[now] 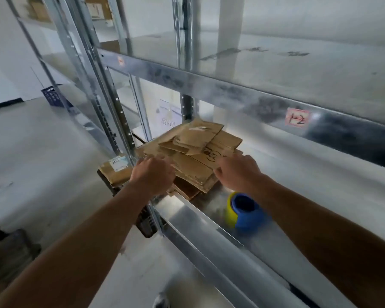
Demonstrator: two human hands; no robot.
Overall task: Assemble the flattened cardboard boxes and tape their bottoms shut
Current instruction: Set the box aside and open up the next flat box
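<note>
- Galvanised metal shelving (209,85) fills the view, standing on a pale grey floor (42,152); a small red-bordered label (297,116) is stuck on the front beam of the upper shelf.
- On the lower shelf (187,216) lies a stack of flattened cardboard boxes (193,150), set at its left end beside the upright post. The sheets are brown, unevenly piled, with corners jutting out at different angles and dark marker writing on one of the upper sheets.
- The left hand (152,174) is at the near left corner of the stack, back of the hand up, fingers curled down onto the cardboard edge and gripping it.
- The right hand (238,172) is at the near right side of the stack: its fingers lie over the top sheet and the thumb sits along the near edge. The picture is smeared here, so I cannot tell whether it pinches the sheet or only rests on it.
- A roll of tape (245,211), blue with a yellow band, stands on the same shelf near the stack, just beside the right forearm and touched by neither hand.
- Outside the post, left of the stack, sits another cardboard piece with a white printed label (116,167).
- Further back on the floor stands a blue crate (53,96) against the shelving.
</note>
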